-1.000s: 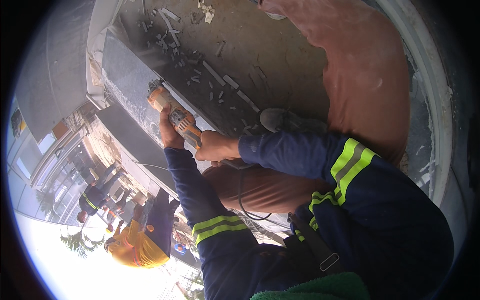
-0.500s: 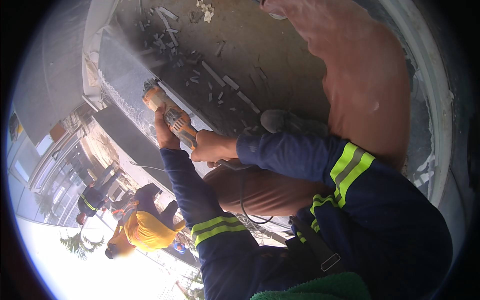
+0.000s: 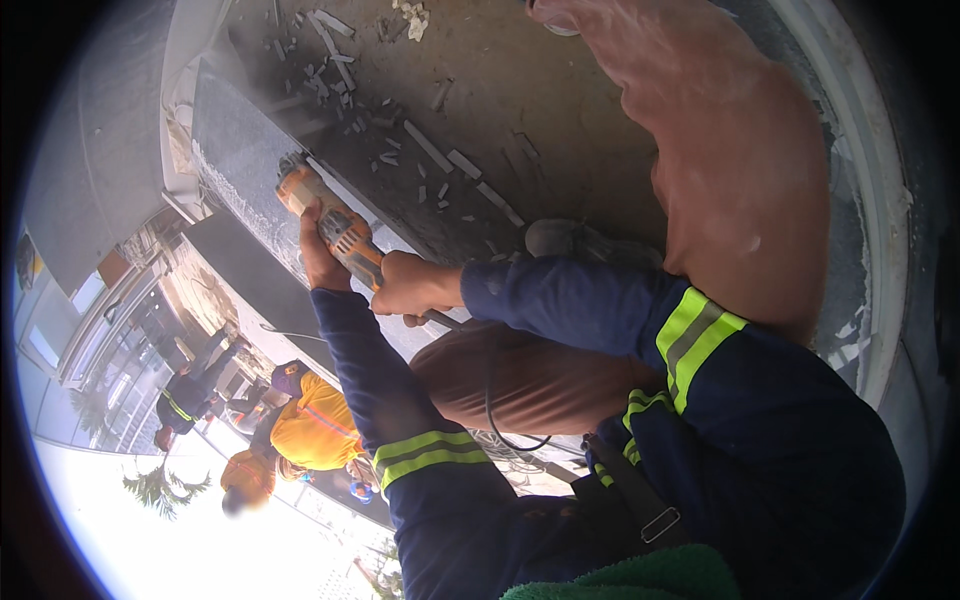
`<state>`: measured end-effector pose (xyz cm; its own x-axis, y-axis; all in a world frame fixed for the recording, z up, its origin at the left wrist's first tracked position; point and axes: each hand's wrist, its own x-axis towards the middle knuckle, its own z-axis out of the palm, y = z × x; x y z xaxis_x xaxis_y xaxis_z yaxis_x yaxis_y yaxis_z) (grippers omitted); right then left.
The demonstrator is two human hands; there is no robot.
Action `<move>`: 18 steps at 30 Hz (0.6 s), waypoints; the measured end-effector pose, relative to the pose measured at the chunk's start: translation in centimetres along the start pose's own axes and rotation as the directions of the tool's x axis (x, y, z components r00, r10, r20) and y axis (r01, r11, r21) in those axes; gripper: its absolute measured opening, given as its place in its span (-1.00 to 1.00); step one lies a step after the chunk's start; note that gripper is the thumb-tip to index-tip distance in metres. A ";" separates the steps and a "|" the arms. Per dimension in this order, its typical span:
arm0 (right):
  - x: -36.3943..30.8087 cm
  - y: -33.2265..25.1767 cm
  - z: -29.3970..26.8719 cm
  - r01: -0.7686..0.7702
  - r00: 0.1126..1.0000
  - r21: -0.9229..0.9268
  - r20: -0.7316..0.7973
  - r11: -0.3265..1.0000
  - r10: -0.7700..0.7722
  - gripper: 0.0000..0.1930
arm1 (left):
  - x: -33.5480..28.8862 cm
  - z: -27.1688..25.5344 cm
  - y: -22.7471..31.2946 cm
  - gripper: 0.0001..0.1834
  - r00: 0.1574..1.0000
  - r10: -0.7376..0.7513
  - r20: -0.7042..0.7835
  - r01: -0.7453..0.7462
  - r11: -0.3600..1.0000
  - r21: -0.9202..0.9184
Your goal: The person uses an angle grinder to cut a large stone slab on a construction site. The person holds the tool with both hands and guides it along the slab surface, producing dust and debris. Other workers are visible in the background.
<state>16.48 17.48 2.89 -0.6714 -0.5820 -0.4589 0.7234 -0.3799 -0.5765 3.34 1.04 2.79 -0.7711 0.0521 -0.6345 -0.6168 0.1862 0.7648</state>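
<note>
An orange and grey angle grinder [image 3: 345,231] lies across a pale, dust-covered slab [image 3: 245,130], its head at the slab's edge. My left hand [image 3: 319,255] is wrapped round the grinder's body just behind the head. Round the rear handle, my right hand [image 3: 407,284] is closed. A black power cord [image 3: 489,385] loops down from behind that hand. The disc is hard to make out; the fingers of my left hand are partly hidden by the tool.
Broken strips and chips [image 3: 428,147] litter the brown floor beyond the slab. My leg in reddish-brown trousers [image 3: 740,150] and a dusty shoe [image 3: 560,240] are beside it. At left are a person in orange [image 3: 315,425] and another in dark clothes [image 3: 183,400].
The grinder and both my hands have shifted slightly left and up along the slab. The person in the orange-yellow shirt has changed posture and moved right.
</note>
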 end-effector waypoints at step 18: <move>0.0 -0.1 0.1 -0.019 1.000 -0.007 0.020 1.000 0.019 -0.73 | 0.0 -0.3 0.1 -0.53 1.000 -0.007 -0.009 0.007 0.999 -0.041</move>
<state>16.45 17.42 3.05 -0.6544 -0.6029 -0.4564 0.7347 -0.3642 -0.5723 3.22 0.79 2.83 -0.7681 0.0414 -0.6389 -0.6279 0.1466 0.7644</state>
